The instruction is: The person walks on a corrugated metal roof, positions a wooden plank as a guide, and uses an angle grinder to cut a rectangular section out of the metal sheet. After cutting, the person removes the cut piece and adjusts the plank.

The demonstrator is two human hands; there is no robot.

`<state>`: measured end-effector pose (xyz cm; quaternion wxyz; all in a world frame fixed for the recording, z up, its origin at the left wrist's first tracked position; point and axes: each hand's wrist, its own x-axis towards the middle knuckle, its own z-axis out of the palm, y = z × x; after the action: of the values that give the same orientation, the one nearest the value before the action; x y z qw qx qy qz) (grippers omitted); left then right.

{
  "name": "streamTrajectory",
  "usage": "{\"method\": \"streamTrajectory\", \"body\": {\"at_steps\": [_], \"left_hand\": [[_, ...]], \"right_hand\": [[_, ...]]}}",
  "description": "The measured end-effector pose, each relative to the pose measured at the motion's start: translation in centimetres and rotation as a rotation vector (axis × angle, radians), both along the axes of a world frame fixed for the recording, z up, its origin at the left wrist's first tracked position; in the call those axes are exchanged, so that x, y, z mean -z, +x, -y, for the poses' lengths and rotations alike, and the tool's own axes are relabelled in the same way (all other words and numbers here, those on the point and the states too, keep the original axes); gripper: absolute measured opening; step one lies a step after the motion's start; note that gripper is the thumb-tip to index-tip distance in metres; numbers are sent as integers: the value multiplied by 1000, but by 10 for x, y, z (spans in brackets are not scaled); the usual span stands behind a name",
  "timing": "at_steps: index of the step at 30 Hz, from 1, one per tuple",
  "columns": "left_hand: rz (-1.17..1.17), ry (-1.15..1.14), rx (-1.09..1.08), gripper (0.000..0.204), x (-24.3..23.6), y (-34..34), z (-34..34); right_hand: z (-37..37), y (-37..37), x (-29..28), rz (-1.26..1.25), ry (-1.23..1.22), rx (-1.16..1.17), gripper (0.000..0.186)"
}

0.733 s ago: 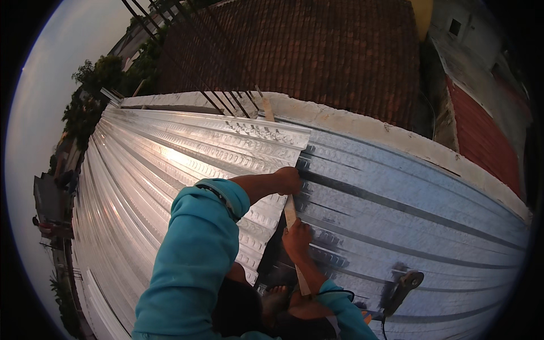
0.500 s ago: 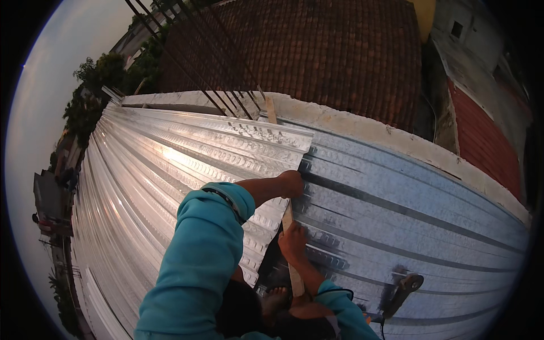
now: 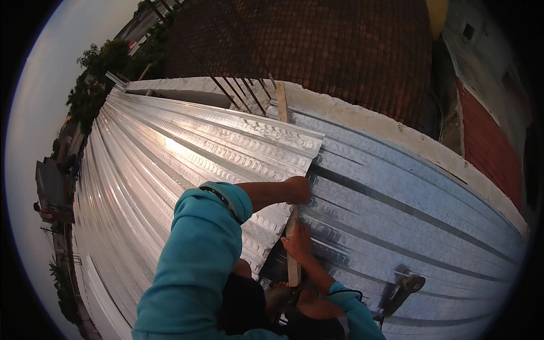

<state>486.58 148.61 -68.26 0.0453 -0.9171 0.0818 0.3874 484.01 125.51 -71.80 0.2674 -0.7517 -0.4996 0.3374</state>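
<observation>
My left hand is closed at the cut edge of a shiny ribbed metal sheet, its fingers curled over the rim. That sheet overlaps a duller bluish ribbed sheet on the right. Just below, my right hand grips a narrow wooden strip lying along the overlap. Part of the strip runs beneath the shiny sheet, out of sight. Beyond the sheet's far corner, a length of wood sticks out toward the wall; whether it is the same strip cannot be seen.
A dark angle grinder lies on the bluish sheet at the lower right. A rough concrete wall top borders the roof, with steel rods rising from it. Past it lies a brown tiled roof. My bare feet are near the strip's lower end.
The wooden strip has slid away from me, and more wood shows at the far edge. My right hand still grips it, my left stays at the sheet edge. The view has shifted slightly.
</observation>
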Motion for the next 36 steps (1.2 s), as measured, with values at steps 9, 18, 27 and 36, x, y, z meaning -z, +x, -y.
{"method": "streamTrajectory", "body": {"at_steps": [9, 18, 27, 36], "left_hand": [[-7, -99, -2, 6, -41, -7, 12], [585, -74, 300, 2, -33, 8, 10], [800, -359, -779, 9, -109, -180, 81], [269, -556, -1880, 9, -134, -422, 221]], "right_hand": [[77, -37, 15, -143, -60, 29, 87], [61, 17, -2, -245, -181, 35, 77], [216, 102, -75, 54, 75, 1023, 30], [400, 202, -4, 399, -527, 1103, 76]]}}
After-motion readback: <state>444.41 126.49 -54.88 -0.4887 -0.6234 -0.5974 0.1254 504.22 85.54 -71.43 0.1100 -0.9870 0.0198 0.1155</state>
